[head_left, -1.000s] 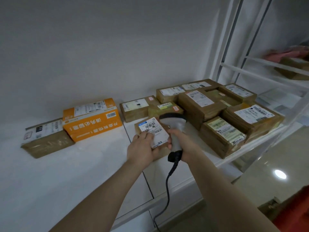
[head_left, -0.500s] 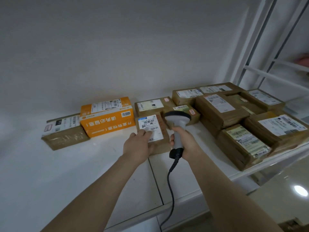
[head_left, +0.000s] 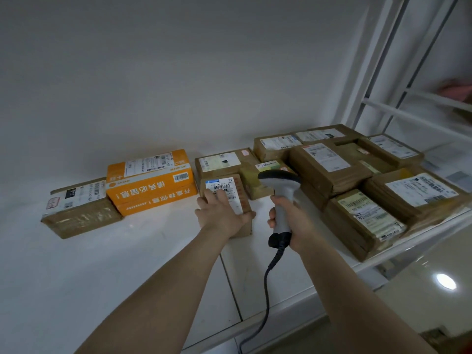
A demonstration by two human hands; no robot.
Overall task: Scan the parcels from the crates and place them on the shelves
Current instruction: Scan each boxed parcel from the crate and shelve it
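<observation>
A small brown parcel [head_left: 231,190] with a white label lies flat on the white shelf [head_left: 143,251], between the orange box and the stacked cartons. My left hand [head_left: 221,213] rests on top of it, fingers over the label and thumb round its right edge. My right hand [head_left: 290,221] grips the handle of a grey and white barcode scanner [head_left: 279,182]. The scanner stands upright just right of the parcel, its head above the parcel's far right corner. Its black cable [head_left: 265,297] hangs down past the shelf's front edge.
An orange box [head_left: 150,182] and a flat taped parcel [head_left: 79,210] lie to the left. Several brown labelled cartons [head_left: 357,180] crowd the shelf's right half up to its edge. White rack uprights [head_left: 383,60] rise at the right, with a glossy floor [head_left: 434,290] below.
The small parcel has gone from being held up near the scanner to lying flat on the shelf, pushed back toward the wall. My left hand now lies on top of it.
</observation>
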